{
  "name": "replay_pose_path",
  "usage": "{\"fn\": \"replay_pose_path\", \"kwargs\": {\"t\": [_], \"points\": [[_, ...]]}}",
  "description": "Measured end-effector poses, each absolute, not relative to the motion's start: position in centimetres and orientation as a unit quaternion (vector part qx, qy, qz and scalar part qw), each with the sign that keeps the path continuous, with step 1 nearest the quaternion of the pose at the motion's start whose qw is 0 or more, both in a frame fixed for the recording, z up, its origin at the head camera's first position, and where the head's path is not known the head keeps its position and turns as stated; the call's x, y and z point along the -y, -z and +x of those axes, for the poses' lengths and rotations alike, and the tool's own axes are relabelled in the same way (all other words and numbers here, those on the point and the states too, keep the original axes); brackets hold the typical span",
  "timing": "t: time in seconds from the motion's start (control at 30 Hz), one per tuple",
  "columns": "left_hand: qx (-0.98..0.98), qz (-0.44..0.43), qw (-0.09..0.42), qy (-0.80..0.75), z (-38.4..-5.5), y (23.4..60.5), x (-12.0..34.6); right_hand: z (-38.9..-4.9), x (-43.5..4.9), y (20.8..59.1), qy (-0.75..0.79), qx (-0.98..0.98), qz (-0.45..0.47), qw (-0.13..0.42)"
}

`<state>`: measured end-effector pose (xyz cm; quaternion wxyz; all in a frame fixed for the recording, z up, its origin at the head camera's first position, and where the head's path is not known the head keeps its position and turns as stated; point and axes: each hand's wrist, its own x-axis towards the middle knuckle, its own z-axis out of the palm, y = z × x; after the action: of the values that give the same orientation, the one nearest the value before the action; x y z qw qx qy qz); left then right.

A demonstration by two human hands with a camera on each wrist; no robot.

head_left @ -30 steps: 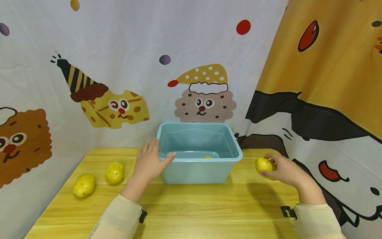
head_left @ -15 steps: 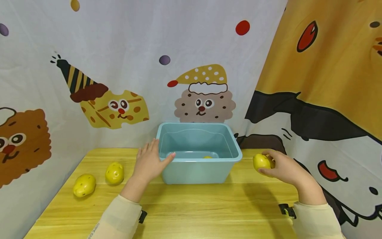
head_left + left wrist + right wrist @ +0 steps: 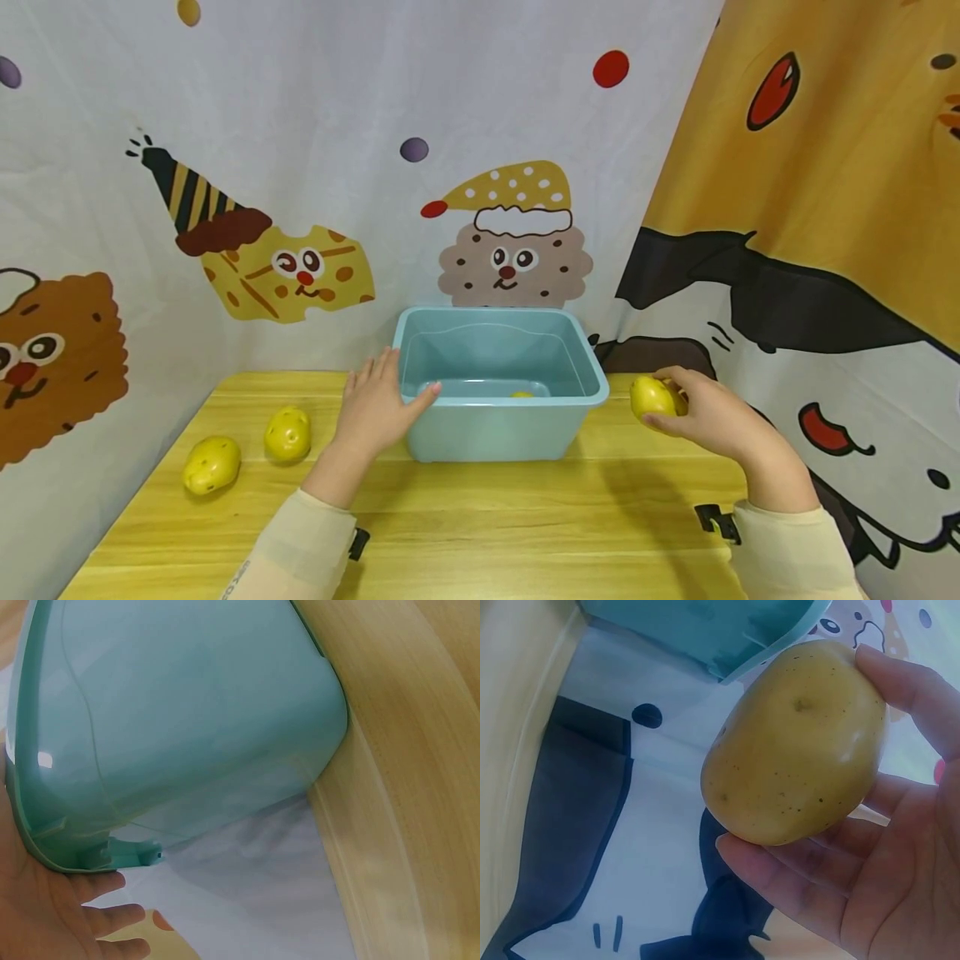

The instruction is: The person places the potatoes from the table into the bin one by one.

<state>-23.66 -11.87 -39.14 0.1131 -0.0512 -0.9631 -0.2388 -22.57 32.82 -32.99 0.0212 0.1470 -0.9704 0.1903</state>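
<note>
**Your right hand [image 3: 712, 417] pinches a potato [image 3: 649, 397]**

The potato is right of centre in the head view, apart from the blue bin [image 3: 491, 433]. Your left hand [image 3: 375, 406], spread, touches the bin's left rim. Two more potatoes [image 3: 288, 434] lie at lower left.

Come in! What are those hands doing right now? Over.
Right hand gripping potato, right of the blue bin. Left hand touching the bin's left side. Nothing visible between potato and bin.
</note>
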Motion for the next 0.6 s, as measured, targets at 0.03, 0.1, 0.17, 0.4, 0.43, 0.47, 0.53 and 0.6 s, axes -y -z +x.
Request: {"fn": "replay_pose_path", "kwargs": {"t": [0.03, 0.1, 0.17, 0.4, 0.43, 0.47, 0.53, 0.6], "points": [[0.963, -0.051, 0.113, 0.24, -23.7, 39.1, 11.9, -22.6, -32.8, 32.9, -0.189, 0.97, 0.148, 0.023], [0.963, -0.052, 0.113, 0.24, -23.7, 39.1, 11.9, -22.6, -32.6, 32.7, -0.189, 0.97, 0.151, 0.027], [0.963, -0.051, 0.114, 0.24, -23.7, 39.1, 11.9, -22.6, -32.4, 32.5, -0.189, 0.97, 0.153, 0.03], [0.964, -0.051, 0.116, 0.235, -23.7, 39.2, 11.9, -22.8, -31.7, 32.0, -0.186, 0.969, 0.158, 0.037], [0.964, -0.051, 0.117, 0.235, -23.7, 39.2, 11.9, -22.8, -31.7, 31.9, -0.186, 0.969, 0.159, 0.038], [0.964, -0.051, 0.117, 0.234, -23.7, 39.2, 11.9, -22.8, -31.6, 31.8, -0.186, 0.969, 0.16, 0.039], [0.964, -0.051, 0.118, 0.235, -23.7, 39.2, 11.9, -22.8, -31.4, 31.6, -0.185, 0.968, 0.162, 0.041], [0.963, -0.052, 0.119, 0.235, -23.7, 39.3, 11.9, -22.9, -31.3, 31.5, -0.184, 0.968, 0.164, 0.044]]}}
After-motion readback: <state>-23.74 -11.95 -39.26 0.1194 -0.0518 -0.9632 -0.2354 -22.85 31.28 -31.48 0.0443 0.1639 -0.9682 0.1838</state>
